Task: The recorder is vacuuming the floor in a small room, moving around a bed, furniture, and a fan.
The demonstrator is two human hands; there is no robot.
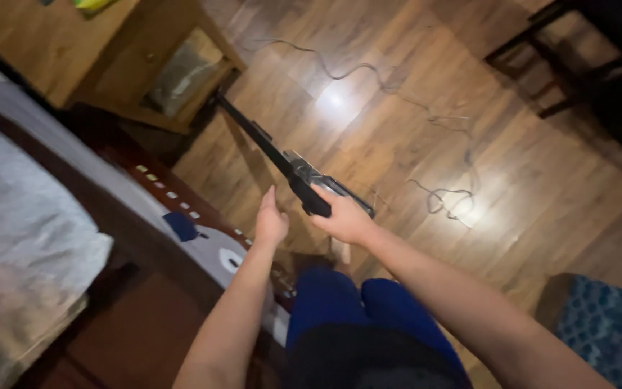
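My right hand [341, 216] grips the black handle of a stick vacuum [302, 179]. Its long dark wand [250, 130] runs up and left across the wood floor, ending under a wooden side table [109, 65]. My left hand [270, 222] hovers just left of the handle, fingers loosely together, holding nothing. Both forearms reach forward above my blue trouser legs [358, 306].
A bed with grey bedding [16, 216] and a dark wooden frame [120, 216] fills the left side. A loose cable [426, 108] trails over the wood floor [527, 180]. Dark chair legs [541, 65] stand at the top right. A blue patterned rug [610, 328] lies at the bottom right.
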